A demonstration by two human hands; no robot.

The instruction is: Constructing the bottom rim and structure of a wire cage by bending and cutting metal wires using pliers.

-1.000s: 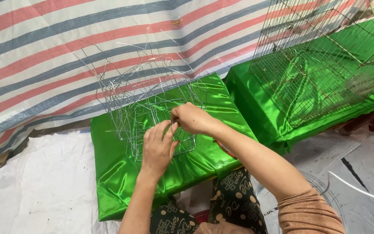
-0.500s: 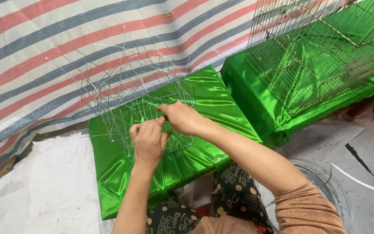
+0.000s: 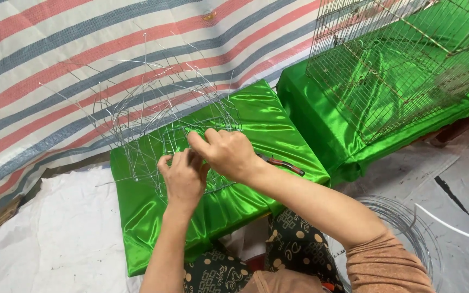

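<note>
While both hands met over the middle of the green cushion, the left hand (image 3: 183,179) had its fingers curled and pinched onto thin strands of the wire frame (image 3: 153,125), and the right hand (image 3: 226,154) lay just above it, fingers bent down and closed on the same knot of wires, the two hands touching or nearly so. The frame stood on the nearer green satin cushion (image 3: 256,116), which served as the worktop, and it looked only partly built: a few curved hoops and cross wires were joined low down near the hands, but many loose ends fanned upward and outward, uncut and untied, so I judged the lower ring to be in place and most of the upper weaving yet to do. Just beside the right wrist a pair of red-handled pliers (image 3: 283,163) lay on the cushion, untouched. Farther right, a finished wire cage (image 3: 403,59) rested on a second green cushion (image 3: 321,114), showing a closed, regular grid that the frame in hand did not yet have. Near the right elbow a coil of bare wire (image 3: 403,228) sat on the floor. Behind everything hung a striped tarpaulin (image 3: 55,49), and a white sheet (image 3: 44,239) covered the ground at the left.
</note>
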